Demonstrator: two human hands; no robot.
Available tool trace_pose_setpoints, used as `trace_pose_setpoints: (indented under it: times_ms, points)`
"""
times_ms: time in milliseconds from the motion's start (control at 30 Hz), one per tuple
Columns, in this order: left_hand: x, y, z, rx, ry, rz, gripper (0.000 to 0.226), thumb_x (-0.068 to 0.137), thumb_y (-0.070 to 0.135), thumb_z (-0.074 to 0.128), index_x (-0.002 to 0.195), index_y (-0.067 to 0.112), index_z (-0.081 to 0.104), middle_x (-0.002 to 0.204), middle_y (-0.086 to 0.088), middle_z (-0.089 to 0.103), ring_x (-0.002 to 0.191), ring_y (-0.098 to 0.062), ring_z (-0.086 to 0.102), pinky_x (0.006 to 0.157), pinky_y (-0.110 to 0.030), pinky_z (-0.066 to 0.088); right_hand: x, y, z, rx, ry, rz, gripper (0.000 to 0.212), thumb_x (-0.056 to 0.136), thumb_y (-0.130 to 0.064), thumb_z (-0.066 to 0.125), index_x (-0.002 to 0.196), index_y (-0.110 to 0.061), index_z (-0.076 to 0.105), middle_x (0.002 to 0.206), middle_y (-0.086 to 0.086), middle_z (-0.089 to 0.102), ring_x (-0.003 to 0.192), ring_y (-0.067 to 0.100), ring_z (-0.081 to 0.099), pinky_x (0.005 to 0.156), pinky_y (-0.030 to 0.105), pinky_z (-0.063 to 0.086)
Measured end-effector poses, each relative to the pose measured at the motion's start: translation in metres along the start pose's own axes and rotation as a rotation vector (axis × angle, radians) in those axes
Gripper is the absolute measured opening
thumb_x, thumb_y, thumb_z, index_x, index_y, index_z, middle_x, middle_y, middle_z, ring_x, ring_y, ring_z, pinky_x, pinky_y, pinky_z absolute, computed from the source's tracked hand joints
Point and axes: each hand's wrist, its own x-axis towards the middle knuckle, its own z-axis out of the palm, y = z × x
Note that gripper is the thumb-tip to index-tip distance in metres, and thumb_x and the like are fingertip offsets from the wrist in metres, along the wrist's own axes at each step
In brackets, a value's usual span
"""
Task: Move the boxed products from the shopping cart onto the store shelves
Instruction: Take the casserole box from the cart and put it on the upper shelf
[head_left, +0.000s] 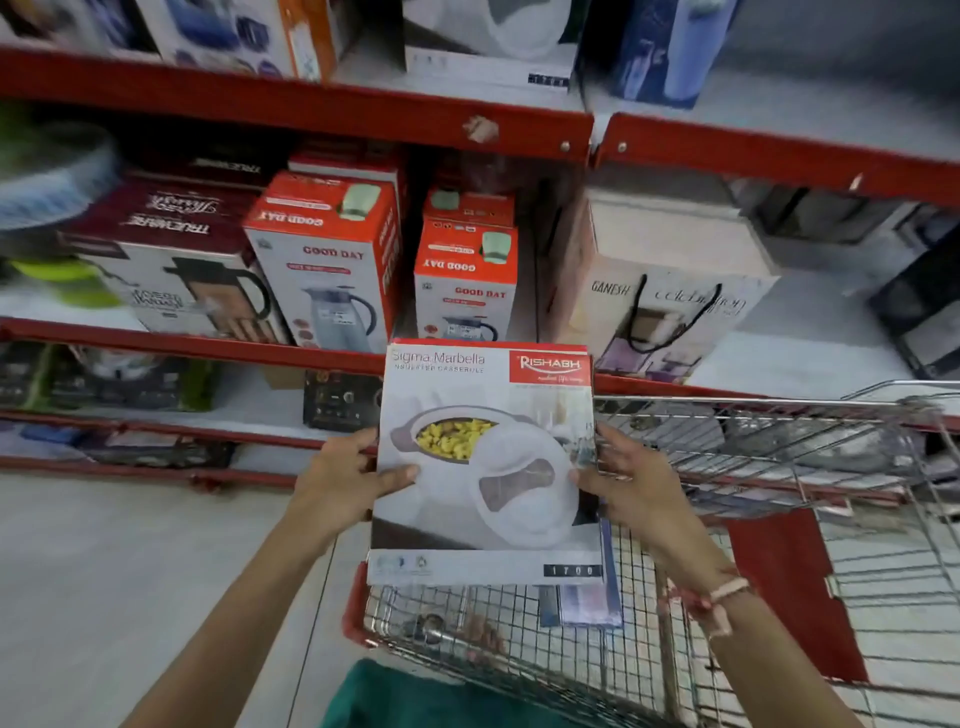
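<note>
A white and red casserole box (485, 462) marked Sigma Marbella is held upright above the near end of the wire shopping cart (769, 447). My left hand (345, 478) grips its left edge, thumb on the printed front. My right hand (631, 480) grips its right edge. The box is in front of the red-edged middle shelf (208, 345), apart from it. Another blue and white box (582, 603) lies in the cart, mostly hidden behind the held box.
The middle shelf carries two red Good Day jug boxes (324, 260), a dark flask box (171, 270) and a Ganesh gift bag (670, 291). A narrow gap lies between the jug boxes. More boxes (488, 41) stand on the upper shelf. Lower shelves hold dark boxes (340, 400).
</note>
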Motion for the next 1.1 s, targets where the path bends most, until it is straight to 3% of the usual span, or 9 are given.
trace_pose_setpoints:
  times_ms: [100,233,400,533,633,833,900,1000,1100]
  points:
    - [0.0,0.007,-0.006,-0.05,0.01,0.037,0.037,0.072,0.02,0.079,0.106,0.03,0.069,0.096,0.001,0.077,0.089,-0.018,0.072,0.086,-0.048,0.058,0.001,-0.012,-0.004,0.005,0.026,-0.062,0.062,0.077,-0.007,0.078,0.116,-0.051,0.058,0.104,-0.031,0.06,0.103,-0.004,0.056,0.098,0.032,0.05]
    - [0.008,0.03,-0.02,-0.088,0.061,0.14,0.036,0.07,0.019,0.081,0.095,0.041,0.068,0.099,0.004,0.077,0.093,-0.019,0.072,0.087,-0.045,0.057,0.005,-0.044,-0.013,-0.003,0.075,-0.171,0.069,0.076,-0.006,0.077,0.091,-0.067,0.05,0.075,-0.054,0.058,0.08,-0.033,0.055,0.067,-0.007,0.043]
    - [0.018,0.074,-0.041,-0.091,0.162,0.32,0.04,0.07,0.015,0.081,0.092,0.046,0.069,0.091,0.01,0.078,0.09,-0.014,0.073,0.084,-0.037,0.057,0.019,-0.086,-0.024,0.085,0.164,-0.347,0.073,0.076,0.002,0.076,0.099,-0.063,0.05,0.076,-0.054,0.058,0.08,-0.032,0.056,0.061,-0.007,0.044]
    - [0.027,0.124,-0.059,-0.115,0.203,0.478,0.043,0.075,0.011,0.077,0.104,0.041,0.067,0.094,0.016,0.076,0.09,-0.006,0.072,0.083,-0.032,0.058,0.034,-0.13,-0.035,0.158,0.206,-0.49,0.071,0.078,0.001,0.074,0.126,-0.047,0.054,0.092,-0.047,0.064,0.09,-0.021,0.063,0.071,0.0,0.051]
    - [0.035,0.172,-0.075,-0.098,0.247,0.62,0.048,0.076,0.007,0.075,0.11,0.04,0.062,0.081,0.028,0.074,0.082,0.005,0.07,0.071,-0.014,0.058,0.047,-0.176,-0.046,0.164,0.269,-0.606,0.073,0.08,0.002,0.072,0.112,-0.059,0.051,0.091,-0.052,0.06,0.09,-0.027,0.059,0.074,-0.001,0.05]
    - [0.062,0.253,-0.102,-0.124,0.338,0.756,0.055,0.079,0.011,0.073,0.129,0.027,0.056,0.109,0.003,0.073,0.098,-0.012,0.068,0.089,-0.038,0.056,0.087,-0.253,-0.063,0.237,0.351,-0.741,0.071,0.08,0.005,0.071,0.133,-0.038,0.052,0.095,-0.044,0.061,0.095,-0.012,0.065,0.093,0.022,0.053]
    - [0.076,0.273,-0.109,-0.121,0.348,0.801,0.057,0.08,0.011,0.072,0.132,0.025,0.053,0.113,0.0,0.071,0.101,-0.014,0.067,0.092,-0.042,0.055,0.104,-0.274,-0.066,0.226,0.381,-0.764,0.071,0.079,0.003,0.072,0.137,-0.032,0.05,0.103,-0.042,0.055,0.087,-0.024,0.058,0.09,0.016,0.05]
    - [0.105,0.295,-0.115,-0.097,0.418,0.826,0.06,0.08,0.014,0.072,0.135,0.026,0.05,0.115,-0.006,0.071,0.105,-0.022,0.066,0.091,-0.048,0.055,0.136,-0.297,-0.071,0.211,0.432,-0.792,0.071,0.078,0.003,0.073,0.138,-0.027,0.049,0.101,-0.039,0.053,0.071,-0.035,0.052,0.067,-0.008,0.042]
    - [0.136,0.309,-0.116,-0.061,0.449,0.835,0.062,0.081,0.017,0.072,0.137,0.026,0.047,0.119,-0.008,0.069,0.11,-0.026,0.064,0.093,-0.049,0.054,0.166,-0.309,-0.069,0.19,0.468,-0.785,0.071,0.08,0.002,0.071,0.141,-0.024,0.047,0.111,-0.027,0.056,0.072,-0.028,0.057,0.077,0.002,0.05]
